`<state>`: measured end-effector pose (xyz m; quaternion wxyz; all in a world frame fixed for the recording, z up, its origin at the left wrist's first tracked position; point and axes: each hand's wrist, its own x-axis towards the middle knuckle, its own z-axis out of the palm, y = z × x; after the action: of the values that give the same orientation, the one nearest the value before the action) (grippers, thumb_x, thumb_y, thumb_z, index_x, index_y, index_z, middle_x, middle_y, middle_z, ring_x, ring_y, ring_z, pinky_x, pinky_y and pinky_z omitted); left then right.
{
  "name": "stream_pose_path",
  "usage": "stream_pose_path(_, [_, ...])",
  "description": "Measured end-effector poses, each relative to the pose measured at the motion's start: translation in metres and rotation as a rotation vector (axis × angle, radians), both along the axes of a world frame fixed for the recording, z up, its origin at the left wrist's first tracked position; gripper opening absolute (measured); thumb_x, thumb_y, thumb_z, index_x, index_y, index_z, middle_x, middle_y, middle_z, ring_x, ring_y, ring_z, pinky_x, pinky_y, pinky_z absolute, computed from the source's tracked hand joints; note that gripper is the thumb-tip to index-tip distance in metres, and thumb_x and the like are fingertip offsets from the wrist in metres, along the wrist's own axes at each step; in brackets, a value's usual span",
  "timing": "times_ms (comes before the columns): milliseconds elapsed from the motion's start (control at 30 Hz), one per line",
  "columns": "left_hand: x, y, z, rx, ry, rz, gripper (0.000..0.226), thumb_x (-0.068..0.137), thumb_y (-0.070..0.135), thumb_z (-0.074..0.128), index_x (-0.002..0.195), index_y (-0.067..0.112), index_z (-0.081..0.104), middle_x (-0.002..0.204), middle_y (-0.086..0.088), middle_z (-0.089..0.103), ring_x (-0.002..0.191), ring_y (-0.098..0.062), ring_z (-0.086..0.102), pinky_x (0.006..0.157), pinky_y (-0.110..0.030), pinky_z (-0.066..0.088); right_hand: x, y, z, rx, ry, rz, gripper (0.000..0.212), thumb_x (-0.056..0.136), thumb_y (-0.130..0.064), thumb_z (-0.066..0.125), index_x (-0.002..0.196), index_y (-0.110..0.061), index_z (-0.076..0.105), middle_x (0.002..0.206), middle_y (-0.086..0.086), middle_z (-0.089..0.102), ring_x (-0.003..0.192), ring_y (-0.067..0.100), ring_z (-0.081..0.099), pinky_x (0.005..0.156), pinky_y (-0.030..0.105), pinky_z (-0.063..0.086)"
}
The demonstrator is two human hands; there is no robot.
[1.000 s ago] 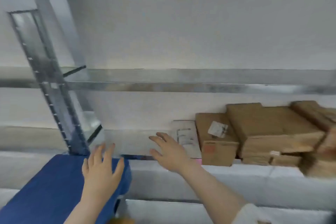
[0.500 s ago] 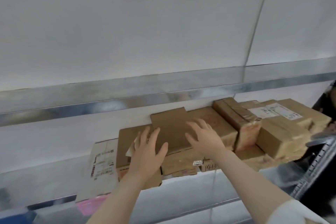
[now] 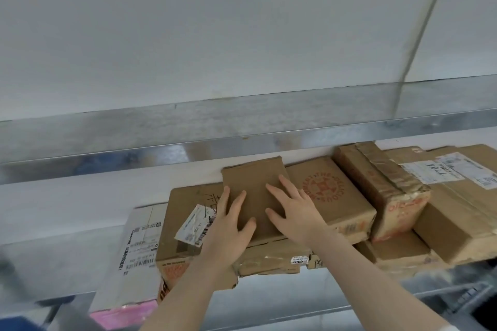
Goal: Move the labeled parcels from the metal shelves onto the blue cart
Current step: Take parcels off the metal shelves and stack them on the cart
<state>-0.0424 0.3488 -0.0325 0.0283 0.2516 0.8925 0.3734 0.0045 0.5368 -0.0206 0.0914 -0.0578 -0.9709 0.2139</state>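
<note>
Several brown cardboard parcels lie in a row on the metal shelf [image 3: 67, 258]. A flat plain brown parcel [image 3: 254, 185] rests on top of the others in the middle. My left hand [image 3: 228, 228] lies flat on its left part, fingers spread. My right hand [image 3: 294, 212] lies flat on its right part, fingers spread. Under my left hand is a box with a white label [image 3: 193, 223]. A box with a red round print [image 3: 328, 191] sits just right of my right hand. A sliver of the blue cart [image 3: 16, 324] shows at the bottom left.
A white parcel with barcodes [image 3: 139, 247] lies on a pink one [image 3: 126, 314] at the left. Taped boxes [image 3: 382, 183] and a large labeled box [image 3: 462, 196] stand at the right. The upper shelf beam [image 3: 242, 129] runs above the parcels. A dark crate [image 3: 470, 301] sits lower right.
My view swung right from the cart and shelf post to the parcels. Both hands rose from over the cart and came down flat on the top parcel.
</note>
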Motion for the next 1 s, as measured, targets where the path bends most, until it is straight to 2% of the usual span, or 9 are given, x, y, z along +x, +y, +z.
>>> stream_pose_path(233, [0.001, 0.004, 0.003, 0.034, 0.053, -0.017, 0.062, 0.091, 0.042, 0.051, 0.147, 0.038, 0.023, 0.154, 0.028, -0.006, 0.142, -0.007, 0.015, 0.104, -0.021, 0.025, 0.004, -0.001, 0.008, -0.062, 0.058, 0.039, 0.061, 0.091, -0.047, 0.049, 0.147, -0.034, 0.028, 0.159, -0.008, 0.008, 0.144, 0.024, 0.013, 0.115, 0.032, 0.011])
stream_pose_path(400, [0.011, 0.004, 0.017, 0.068, 0.096, 0.002, 0.064, 0.089, 0.043, 0.052, 0.147, 0.036, 0.025, 0.154, 0.028, -0.003, 0.137, -0.005, 0.023, 0.095, -0.018, 0.031, 0.014, -0.002, 0.024, -0.095, 0.119, 0.063, 0.061, 0.09, -0.042, 0.055, 0.145, -0.03, 0.033, 0.158, -0.006, 0.013, 0.143, 0.019, 0.015, 0.112, 0.026, 0.007])
stream_pose_path(533, [0.02, 0.001, 0.037, 0.077, 0.124, 0.025, 0.066, 0.086, 0.048, 0.051, 0.146, 0.039, 0.025, 0.151, 0.033, -0.002, 0.133, -0.005, 0.03, 0.089, -0.018, 0.037, 0.024, -0.005, 0.045, -0.154, 0.165, 0.077, 0.059, 0.088, -0.04, 0.059, 0.143, -0.031, 0.037, 0.157, -0.006, 0.018, 0.142, 0.018, 0.017, 0.114, 0.03, 0.012])
stream_pose_path(633, [0.029, -0.003, 0.056, 0.079, 0.138, 0.048, 0.066, 0.086, 0.045, 0.052, 0.146, 0.039, 0.025, 0.152, 0.032, -0.001, 0.132, -0.009, 0.034, 0.09, -0.022, 0.042, 0.031, -0.008, 0.062, -0.178, 0.199, 0.091, 0.058, 0.088, -0.039, 0.06, 0.142, -0.031, 0.041, 0.156, -0.007, 0.02, 0.141, 0.016, 0.02, 0.113, 0.029, 0.012])
stream_pose_path(700, [0.034, -0.006, 0.069, 0.08, 0.146, 0.058, 0.067, 0.084, 0.045, 0.05, 0.146, 0.039, 0.025, 0.152, 0.03, 0.0, 0.134, -0.013, 0.033, 0.097, -0.031, 0.044, 0.033, -0.01, 0.074, -0.178, 0.212, 0.104, 0.057, 0.087, -0.039, 0.061, 0.14, -0.032, 0.043, 0.156, -0.007, 0.021, 0.141, 0.017, 0.021, 0.113, 0.031, 0.016])
stream_pose_path(767, [0.039, -0.01, 0.08, 0.068, 0.164, 0.066, 0.067, 0.082, 0.047, 0.047, 0.145, 0.04, 0.025, 0.153, 0.029, 0.0, 0.133, -0.015, 0.035, 0.099, -0.038, 0.045, 0.036, -0.011, 0.086, -0.183, 0.227, 0.105, 0.056, 0.086, -0.04, 0.063, 0.139, -0.033, 0.045, 0.155, -0.006, 0.023, 0.141, 0.017, 0.023, 0.113, 0.031, 0.019])
stream_pose_path(900, [0.044, -0.016, 0.092, 0.064, 0.199, 0.065, 0.067, 0.081, 0.049, 0.046, 0.144, 0.039, 0.026, 0.155, 0.026, 0.002, 0.128, -0.014, 0.04, 0.089, -0.027, 0.041, 0.04, -0.014, 0.102, -0.2, 0.223, 0.11, 0.055, 0.085, -0.041, 0.063, 0.136, -0.036, 0.046, 0.154, -0.007, 0.026, 0.139, 0.015, 0.026, 0.109, 0.03, 0.023])
stream_pose_path(1000, [0.043, -0.024, 0.098, 0.045, 0.201, 0.081, 0.072, 0.076, 0.053, 0.044, 0.144, 0.037, 0.027, 0.155, 0.024, 0.003, 0.132, -0.016, 0.036, 0.092, -0.028, 0.039, 0.042, -0.022, 0.107, -0.224, 0.208, 0.126, 0.055, 0.084, -0.041, 0.063, 0.136, -0.037, 0.045, 0.154, -0.009, 0.025, 0.14, 0.013, 0.024, 0.105, 0.024, 0.02])
